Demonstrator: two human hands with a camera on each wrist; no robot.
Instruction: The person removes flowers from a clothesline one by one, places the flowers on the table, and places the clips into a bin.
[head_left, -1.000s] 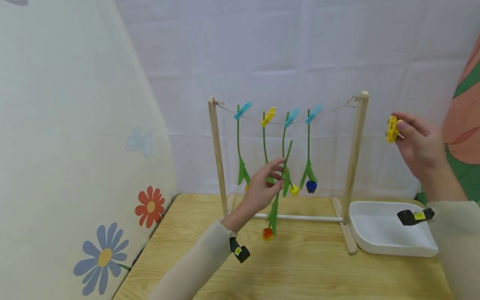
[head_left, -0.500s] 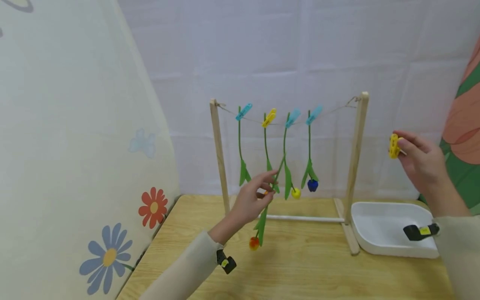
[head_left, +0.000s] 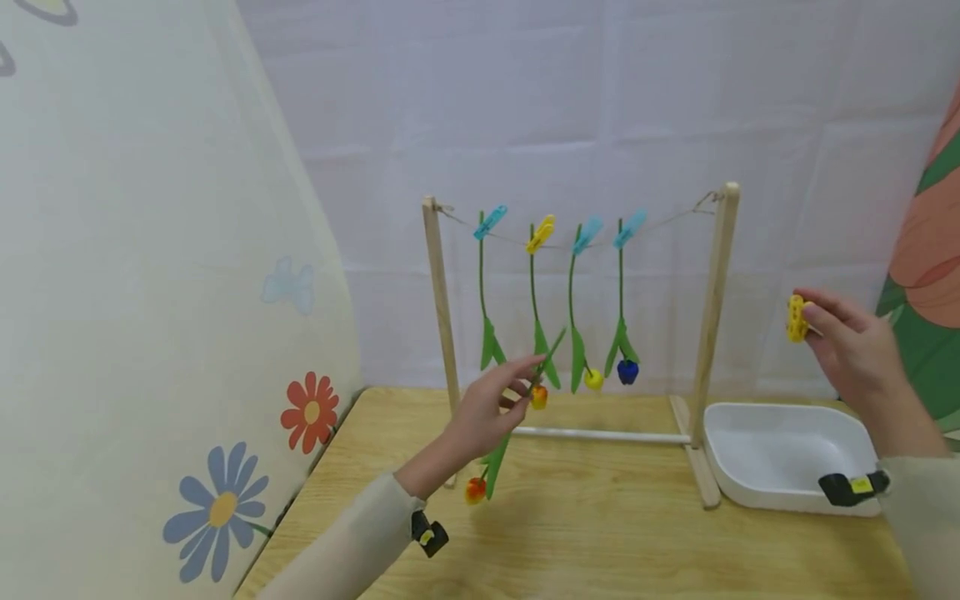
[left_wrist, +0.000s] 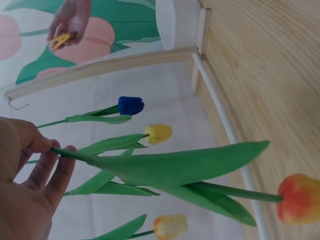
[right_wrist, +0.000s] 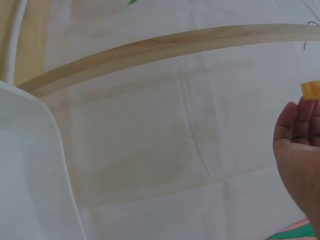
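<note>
Left fingers (left_wrist: 60, 176) pinch red-orange tulip (left_wrist: 180, 166) by stem, bloom down, in front of wooden rack (head_left: 712, 317); right fingers (head_left: 831, 303) pinch yellow clothespin (head_left: 796, 319), right of rack.

Surface (head_left: 600, 542) has a light wood-grain finish. An upright wooden frame (head_left: 713, 308) stands on it, white rod (head_left: 600, 434) running low across. White tray (head_left: 776, 450), rounded corners, sits just beside the frame's right foot (head_left: 703, 479).
</note>
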